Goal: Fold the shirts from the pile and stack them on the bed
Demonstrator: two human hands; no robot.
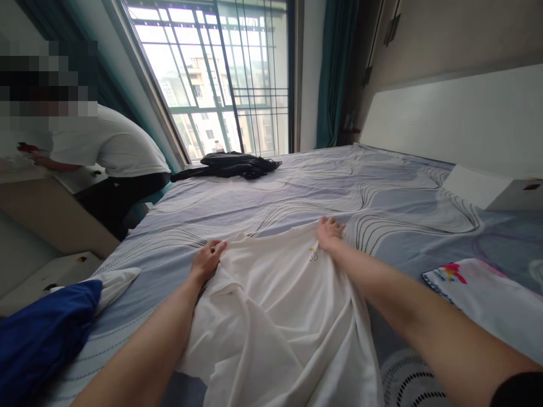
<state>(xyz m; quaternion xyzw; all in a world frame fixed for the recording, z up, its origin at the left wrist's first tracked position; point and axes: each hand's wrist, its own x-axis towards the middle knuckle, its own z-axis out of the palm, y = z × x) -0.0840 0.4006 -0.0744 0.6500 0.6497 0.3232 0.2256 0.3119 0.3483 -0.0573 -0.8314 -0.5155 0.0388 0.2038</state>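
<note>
A white garment (271, 294) lies spread on the bed, its far edge stretched between my two hands and its near part in loose folds. A small yellow and white print shows near its far right corner. My left hand (208, 259), with a ring on one finger, is closed on the far left corner, thumb and fingers together. At the far right corner, my right hand (330, 232) grips the cloth with fingers bent over the edge. Whether it is a shirt or another kind of clothing I cannot tell.
The bed (305, 192) has a wavy-patterned sheet. A black garment (231, 165) lies at its far side, blue cloth (46, 328) at left, and a white printed cloth (487, 294) at right. A white box (487, 186) stands by the headboard. Another person (123, 141) bends at the left.
</note>
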